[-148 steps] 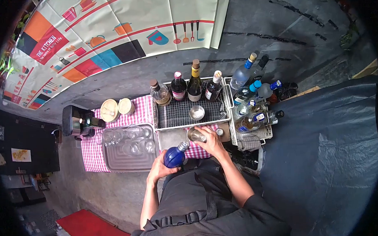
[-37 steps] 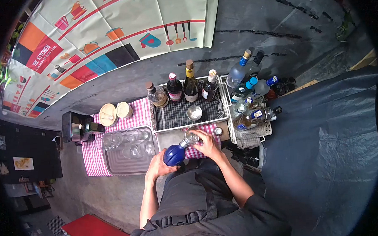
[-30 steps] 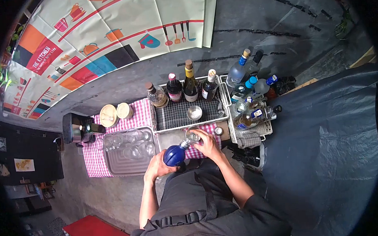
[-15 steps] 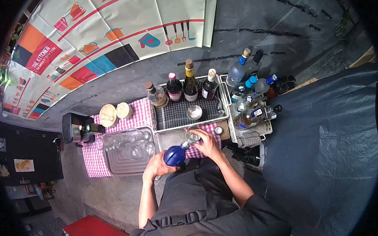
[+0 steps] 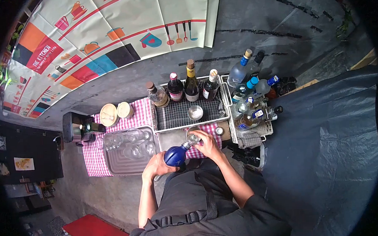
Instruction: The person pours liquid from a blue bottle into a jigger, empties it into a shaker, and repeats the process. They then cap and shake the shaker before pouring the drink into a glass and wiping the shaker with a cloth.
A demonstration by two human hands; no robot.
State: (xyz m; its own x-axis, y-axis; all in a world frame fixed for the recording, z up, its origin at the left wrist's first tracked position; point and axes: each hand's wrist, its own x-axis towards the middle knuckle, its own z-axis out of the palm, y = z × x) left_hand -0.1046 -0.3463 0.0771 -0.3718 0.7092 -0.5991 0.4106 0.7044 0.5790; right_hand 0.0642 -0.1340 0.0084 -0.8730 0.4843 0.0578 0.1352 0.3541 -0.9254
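Observation:
My left hand (image 5: 157,166) is wrapped round a dark blue bottle (image 5: 174,156), which is tilted with its silver neck toward the upper right. The neck meets the rim of a small clear glass (image 5: 193,138). Fingers of my right hand (image 5: 207,146) hold that glass from its right side. Whether liquid is flowing is too small to tell. Just beyond the hands is a wire tray (image 5: 191,127) bearing a metal bowl (image 5: 195,112) and several corked or capped bottles. A small metal cap or cup (image 5: 219,131) stands on the checkered cloth (image 5: 210,128) right of the glass.
A grey tray (image 5: 128,165) with several clear glasses is at the left. Behind it are two round wooden containers (image 5: 109,115) and a black appliance (image 5: 74,128). At the right, a white basket (image 5: 256,129) holds several bottles. A red surface (image 5: 95,230) shows at lower left.

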